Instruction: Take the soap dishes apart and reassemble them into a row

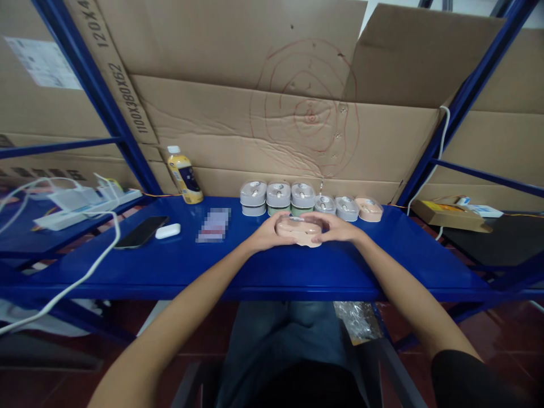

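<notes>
Between my two hands is a small pink plastic box with a clear lid (301, 231), raised over the front half of the blue table. My left hand (272, 232) grips its left side, thumb along the near edge. On the opposite side, my right hand (335, 228) is closed round the box in the same way. Just behind stand similar lidded boxes in a row: stacked grey and green ones (278, 195) to the left, then single grey boxes (346, 208) and a pink box (369, 209) at the right end.
A yellow drink bottle (185, 177) stands at the back left. Nearer lie a black phone (142, 232), a white earbud case (168, 230) and a blurred-out packet (213, 225). A power strip (89, 209) with white cables is at far left. Cardboard (204, 113) walls the back.
</notes>
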A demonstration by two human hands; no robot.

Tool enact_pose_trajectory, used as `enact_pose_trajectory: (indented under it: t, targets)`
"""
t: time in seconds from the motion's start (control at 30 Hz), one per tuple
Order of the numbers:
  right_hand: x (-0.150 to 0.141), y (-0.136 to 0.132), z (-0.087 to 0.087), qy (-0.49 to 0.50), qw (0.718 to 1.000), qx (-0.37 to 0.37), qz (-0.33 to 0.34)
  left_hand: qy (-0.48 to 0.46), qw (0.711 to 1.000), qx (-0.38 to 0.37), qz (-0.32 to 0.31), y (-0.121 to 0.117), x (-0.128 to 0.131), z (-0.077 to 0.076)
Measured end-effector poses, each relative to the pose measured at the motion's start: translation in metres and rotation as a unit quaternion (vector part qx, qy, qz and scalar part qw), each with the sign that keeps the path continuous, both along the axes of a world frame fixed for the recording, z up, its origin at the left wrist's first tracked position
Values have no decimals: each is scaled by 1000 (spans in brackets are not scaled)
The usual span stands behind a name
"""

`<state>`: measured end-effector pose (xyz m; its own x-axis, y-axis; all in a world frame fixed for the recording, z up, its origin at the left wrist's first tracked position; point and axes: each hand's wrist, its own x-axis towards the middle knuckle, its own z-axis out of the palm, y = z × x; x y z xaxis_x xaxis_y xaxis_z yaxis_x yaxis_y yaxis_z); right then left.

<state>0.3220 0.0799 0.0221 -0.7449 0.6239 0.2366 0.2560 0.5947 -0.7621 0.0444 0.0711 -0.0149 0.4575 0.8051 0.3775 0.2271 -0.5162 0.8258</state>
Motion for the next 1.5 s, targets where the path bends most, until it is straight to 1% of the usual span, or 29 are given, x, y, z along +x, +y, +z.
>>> enact_pose_trajectory:
  t: [0.07,0.17,0.23,0.3,0.43,0.5,0.57,0.63,0.73,0.8,0.87,0.97,1.1,1.2,1.27,1.33,1.37,1.4,1.43,1.5]
  targets:
    - [4,0,-1,-45,999,15,0,45,999,28,13,0,2,-4]
    - [6,-2,-1,-109,992,57,-19,116,990,61,47,0,6,-8]
    - [3,-4,-1,-134,987,78,-29,143,985,76,63,-2,8,-9]
    - [-4,-6,-4,-137,984,108,-47,158,981,89,63,-5,11,-7]
    - [-25,-11,-10,-128,965,200,-112,169,978,113,42,-13,15,-1]
    - [-32,-13,-11,-129,960,216,-122,167,979,115,31,-14,14,0]
    - [-33,-14,-10,-116,962,217,-116,161,981,107,30,-14,13,1]
    - [-25,-13,-5,-92,965,215,-119,161,981,100,40,-14,12,1]
    - [-4,-8,4,-56,964,203,-162,179,975,115,62,-16,10,4]
    - [11,-2,10,-41,960,195,-196,199,968,142,53,-17,9,6]
    - [21,3,12,-37,954,191,-230,213,961,174,27,-18,9,7]
    - [25,7,12,-45,945,190,-263,219,954,207,4,-18,8,6]
    - [22,7,9,-55,943,194,-266,199,960,198,15,-14,4,7]
    - [21,7,9,-50,942,193,-269,145,970,188,59,-9,0,10]
    - [21,6,10,-41,942,190,-275,107,970,184,120,-5,-3,11]
    - [21,5,12,-27,943,181,-278,86,964,177,181,-2,-6,11]
    - [21,5,12,-21,944,177,-277,84,961,176,198,-2,-7,11]
    - [21,4,13,-17,945,175,-275,89,959,178,199,-2,-7,12]
    - [21,4,14,-15,946,175,-273,100,960,184,188,-4,-7,12]
    - [20,2,15,-12,946,177,-272,136,962,196,132,-9,-5,14]
